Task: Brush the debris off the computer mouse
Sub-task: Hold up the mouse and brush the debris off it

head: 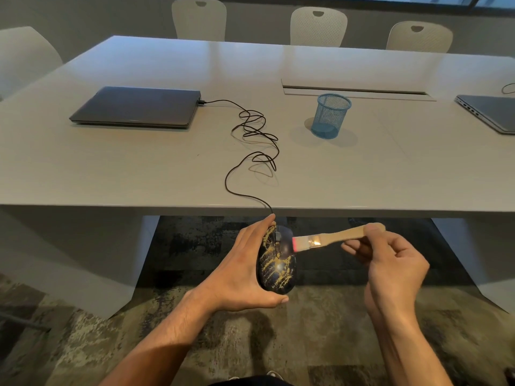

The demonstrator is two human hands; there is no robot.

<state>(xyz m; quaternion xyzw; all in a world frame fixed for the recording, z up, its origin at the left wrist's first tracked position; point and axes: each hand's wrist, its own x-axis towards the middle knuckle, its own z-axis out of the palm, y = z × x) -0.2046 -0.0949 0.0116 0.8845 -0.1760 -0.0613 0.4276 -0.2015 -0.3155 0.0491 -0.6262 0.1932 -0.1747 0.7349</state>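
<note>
A wide grey table [167, 168] fills the upper half of the frame, with pale chairs along its far side and mottled carpet below its near edge. A closed laptop [136, 110] lies at upper left, a blue mesh cup [331, 115] right of centre, and a second laptop [490, 112] at the right edge.

The mouse [276, 263] is off the table, held in the air below its near edge at lower centre of the frame. The left hand [242, 271] is closed round its left side, fingertip at the front and thumb under the back. Its cable [250, 151] runs up over the table edge in loose loops to the first laptop. Yellowish debris streaks the left and rear of the dark shell; the front right part looks cleaner.

The right hand [390, 263] pinches the wooden handle of a brush [326, 239], whose bristles touch the mouse's front right side.

To do this well, I would sweep in short strokes outward and downward, away from the holding hand, so the grit falls to the carpet, then turn the mouse to reach the streaked side.

The table edge sits close above the front of the mouse, so strokes upward have little room; below and to the right is open. The cable has plenty of slack.
</note>
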